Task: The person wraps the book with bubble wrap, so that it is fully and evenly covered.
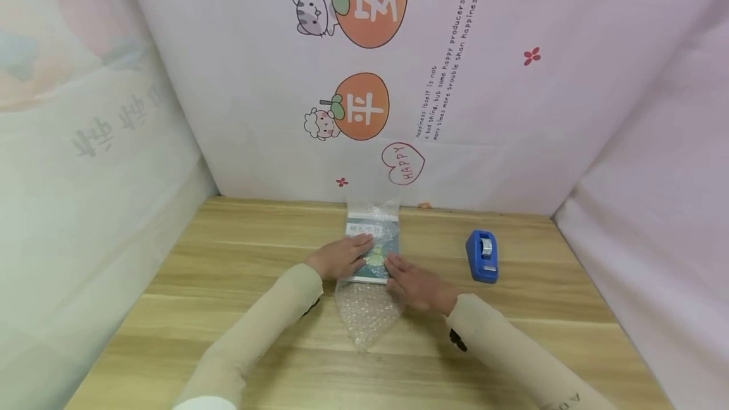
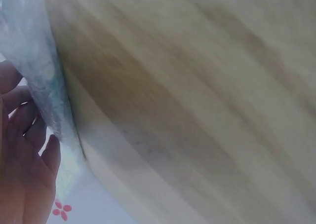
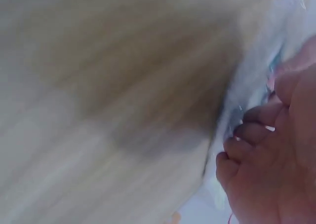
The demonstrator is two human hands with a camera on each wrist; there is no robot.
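Apparently midway: teal book-like item [image 1: 377,255] sheathed, ends loose

The item lies flat on the counter [image 1: 250,233], near its far edge and roughly in line with the middle of the backdrop [image 1: 256,93]. Clear bubble wrap [image 1: 367,312] covers its face, with the printed cover showing through. So the covering looks done, while the ends do not: one stretch of wrap runs past the far edge toward the backdrop, and a longer, tapering flap spreads toward the person, unfolded. No tape can be made out on the wrap, so I judge that folding in the ends and fastening them are left.

The left hand [image 1: 342,257] rests on the item's left side, the right hand [image 1: 418,283] on its lower right. Both have their fingers extended or gently bent against the wrap, pinching nothing that shows; how hard they press, I cannot tell.

Off to the right, well apart from the right hand, a blue tape dispenser [image 1: 483,256] stands on the counter with a roll in it, untouched.
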